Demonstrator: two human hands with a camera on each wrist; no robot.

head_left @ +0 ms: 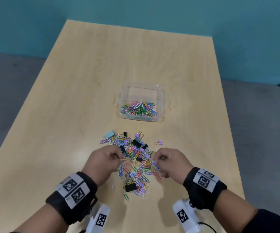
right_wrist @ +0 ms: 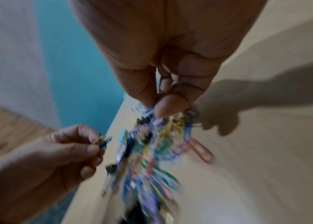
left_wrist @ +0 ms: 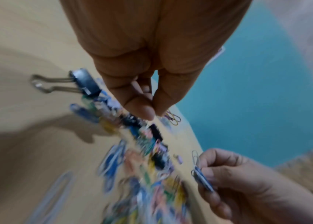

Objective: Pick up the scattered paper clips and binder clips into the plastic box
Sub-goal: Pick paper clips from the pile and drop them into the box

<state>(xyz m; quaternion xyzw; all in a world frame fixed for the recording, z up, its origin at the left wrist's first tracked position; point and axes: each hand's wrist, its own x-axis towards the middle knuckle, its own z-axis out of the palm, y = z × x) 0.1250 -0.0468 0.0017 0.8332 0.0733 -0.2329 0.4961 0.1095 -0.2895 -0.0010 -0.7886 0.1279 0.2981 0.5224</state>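
A clear plastic box [head_left: 163, 105] stands at mid-table and holds several coloured paper clips [head_left: 139, 108]. Nearer to me lies a scattered pile of paper clips [head_left: 134, 158] mixed with binder clips, among them a black one [head_left: 130, 187], a mint one [head_left: 109, 134] and a stray purple one [head_left: 159, 142]. My left hand [head_left: 120, 158] hovers over the pile's left side and pinches yellow and blue clips [right_wrist: 101, 141]. My right hand [head_left: 156, 163] is over the right side and pinches blue and white clips [left_wrist: 199, 174]. Both wrist views are blurred.
The light wooden table [head_left: 85, 91] is bordered by a teal wall behind and grey floor at the sides. One white paper clip [head_left: 113, 184] lies apart, left of the pile. The table's near right edge [head_left: 241, 187] lies close to my right wrist.
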